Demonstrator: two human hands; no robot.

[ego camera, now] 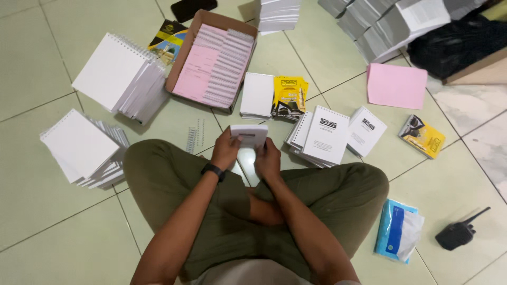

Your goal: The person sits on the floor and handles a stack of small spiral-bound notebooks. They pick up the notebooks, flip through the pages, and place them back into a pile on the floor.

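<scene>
Between the left hand [226, 150] and right hand [268, 158], both clamped on its edges, sits a small white booklet [249, 134], with a printed booklet stack [323, 134] just right.

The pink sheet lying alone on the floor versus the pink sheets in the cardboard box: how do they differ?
The lone pink sheet lies flat on bare tile at the right; the boxed pink sheets sit inside the open cardboard box, at the top centre. The lone pink sheet looks blank; the boxed pink sheets show faint print. The boxed ones lie beside white binding combs; the lone one has nothing touching it. Both are pink, rectangular and out of either hand's reach.
</scene>
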